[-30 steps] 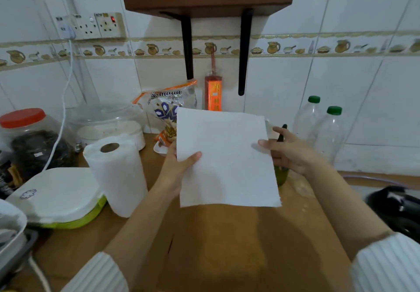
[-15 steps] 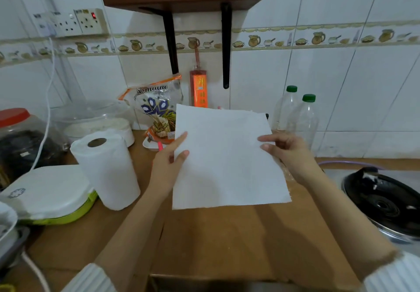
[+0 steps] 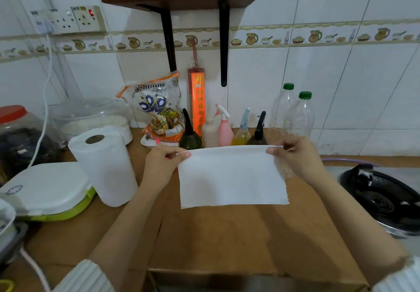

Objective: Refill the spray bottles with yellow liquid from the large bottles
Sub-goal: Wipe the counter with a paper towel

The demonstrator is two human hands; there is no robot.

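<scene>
Now, notes near to far.
Left hand (image 3: pixel 162 164): pinches the top-left corner of the paper towel sheet (image 3: pixel 231 176).
Right hand (image 3: pixel 293 155): pinches the top-right corner; the sheet hangs folded above the bench (image 3: pixel 227 235).
Spray bottles (image 3: pixel 227 128): stand in a row just behind the sheet, near the wall; likely light, slick plastic, best gripped round the body.
Large bottles (image 3: pixel 293 112): two, green-capped, look empty; thin, easily dented, hold mid-body.
Writing: snack bag (image 3: pixel 156 107) reads roughly "Ismaana"; the orange packet's (image 3: pixel 197 101) characters are unreadable.
</scene>
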